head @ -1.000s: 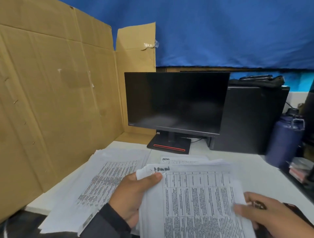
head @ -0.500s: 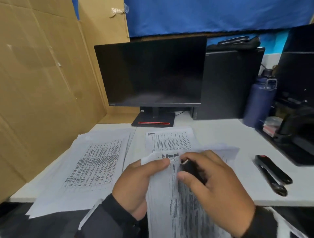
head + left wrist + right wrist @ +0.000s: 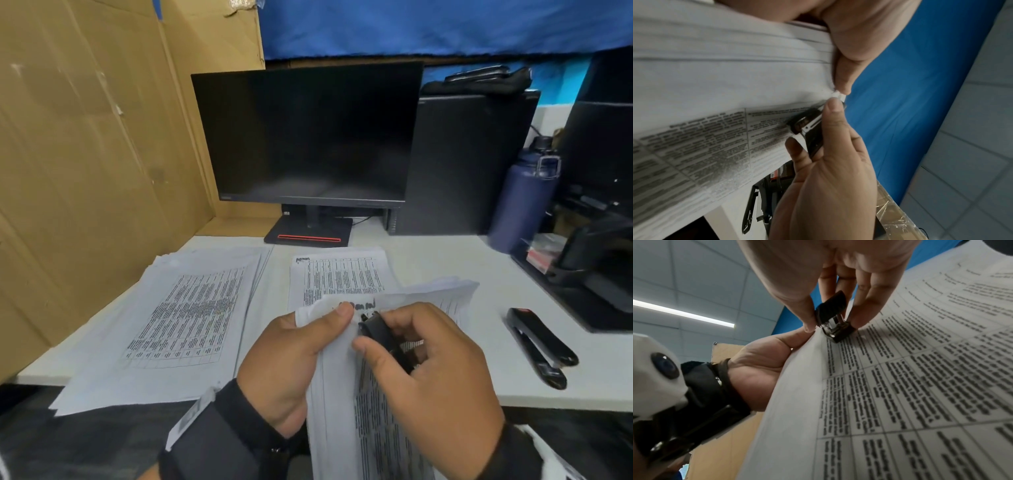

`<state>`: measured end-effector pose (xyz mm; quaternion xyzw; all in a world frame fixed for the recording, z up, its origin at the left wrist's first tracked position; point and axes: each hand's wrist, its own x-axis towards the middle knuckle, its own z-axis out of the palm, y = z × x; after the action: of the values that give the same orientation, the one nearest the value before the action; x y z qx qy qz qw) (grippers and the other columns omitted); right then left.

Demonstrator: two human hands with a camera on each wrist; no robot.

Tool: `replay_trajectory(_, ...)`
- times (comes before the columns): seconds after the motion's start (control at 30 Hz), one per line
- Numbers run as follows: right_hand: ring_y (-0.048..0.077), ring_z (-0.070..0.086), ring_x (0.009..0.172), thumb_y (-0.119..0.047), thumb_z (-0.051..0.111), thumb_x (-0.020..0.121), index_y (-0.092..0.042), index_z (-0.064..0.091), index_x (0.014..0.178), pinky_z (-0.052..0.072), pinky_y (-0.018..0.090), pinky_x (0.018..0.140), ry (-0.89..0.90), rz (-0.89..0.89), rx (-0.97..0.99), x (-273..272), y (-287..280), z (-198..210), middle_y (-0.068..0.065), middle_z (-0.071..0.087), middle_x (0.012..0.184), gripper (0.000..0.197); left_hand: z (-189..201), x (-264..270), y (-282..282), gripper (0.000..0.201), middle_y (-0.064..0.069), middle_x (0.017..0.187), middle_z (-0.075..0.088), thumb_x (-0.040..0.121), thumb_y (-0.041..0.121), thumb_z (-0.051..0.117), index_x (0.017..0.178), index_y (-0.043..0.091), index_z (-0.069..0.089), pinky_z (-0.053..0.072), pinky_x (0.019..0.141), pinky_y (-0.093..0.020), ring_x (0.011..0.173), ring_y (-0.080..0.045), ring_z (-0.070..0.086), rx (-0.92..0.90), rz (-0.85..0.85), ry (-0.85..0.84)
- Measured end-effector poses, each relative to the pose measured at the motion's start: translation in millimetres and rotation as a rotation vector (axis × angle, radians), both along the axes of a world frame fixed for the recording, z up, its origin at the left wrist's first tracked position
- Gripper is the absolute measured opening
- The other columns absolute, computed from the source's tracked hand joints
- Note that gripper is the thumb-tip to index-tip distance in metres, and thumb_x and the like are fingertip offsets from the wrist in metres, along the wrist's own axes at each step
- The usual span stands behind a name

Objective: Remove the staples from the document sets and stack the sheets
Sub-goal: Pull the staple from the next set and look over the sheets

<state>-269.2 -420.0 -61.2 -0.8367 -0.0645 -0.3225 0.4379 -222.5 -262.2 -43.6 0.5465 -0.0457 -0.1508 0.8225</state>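
Far left: cardboard wall (image 3: 85, 154) along the desk edge. On the white desk (image 3: 445, 274) beside it, a loose pile of printed sheets (image 3: 178, 318), its near end overhanging the desk edge. Just right of the pile, a second, smaller stack (image 3: 339, 274) in front of the dark monitor (image 3: 308, 133).

Centre, raised above the near desk edge: a stapled document set (image 3: 346, 411). Left hand (image 3: 291, 359) grips its left edge, thumb flat over the top-left corner, the other fingers hidden behind the paper. Right hand (image 3: 435, 373) pinches a small black staple remover (image 3: 380, 337) between thumb and fingers; its metal tip sits on the page at that same corner, just beside the left thumb tip (image 3: 807, 328). The staple itself is too small to tell.

Right: a black stapler (image 3: 537, 346) lies flat on the desk, well apart from both hands. Behind it, a dark blue bottle (image 3: 524, 198).
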Motion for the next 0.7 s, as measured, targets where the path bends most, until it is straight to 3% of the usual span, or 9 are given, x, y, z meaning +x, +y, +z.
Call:
replay_trajectory(0.13,0.003,0.063,0.084,-0.046,0.078,0.072,-0.04,0.059,0.086,0.048,0.017,0.068,-0.01,0.001,0.009,3,-4,-3,-0.02,0.062,0.093,0.024,-3,0,-4,0.022,-0.022,0.096,0.078,0.083,0.02,0.072,0.094,0.002,0.081,0.063,0.077,-0.038,0.084,-0.031,0.076,-0.042,-0.021,0.017)
replay_trajectory(0.3,0.006,0.063,0.082,-0.042,0.079,0.076,-0.035,0.062,0.084,0.049,0.021,0.066,0.019,0.024,0.0,6,-5,-6,-0.016,0.062,0.084,0.021,-8,2,-4,0.036,-0.027,0.117,0.074,0.091,0.022,0.066,0.114,-0.004,0.075,0.059,0.096,-0.048,0.107,-0.04,0.073,-0.051,-0.029,0.073)
replay_trajectory(0.43,0.004,0.062,0.081,-0.039,0.08,0.077,-0.032,0.063,0.083,0.049,0.019,0.066,0.018,0.032,0.021,6,-4,-3,-0.017,0.062,0.081,0.019,-12,5,-1,0.042,-0.028,0.127,0.07,0.093,0.025,0.065,0.125,-0.003,0.07,0.048,0.11,-0.056,0.122,-0.045,0.065,-0.056,-0.048,0.101)
replay_trajectory(0.7,0.007,0.061,0.079,-0.037,0.08,0.078,-0.032,0.063,0.082,0.048,0.022,0.065,0.045,0.038,-0.026,4,-2,-4,-0.015,0.06,0.08,0.018,-9,4,0,0.043,-0.026,0.12,0.073,0.089,0.026,0.068,0.122,-0.001,0.072,0.053,0.104,-0.053,0.112,-0.041,0.071,-0.047,-0.033,0.112)
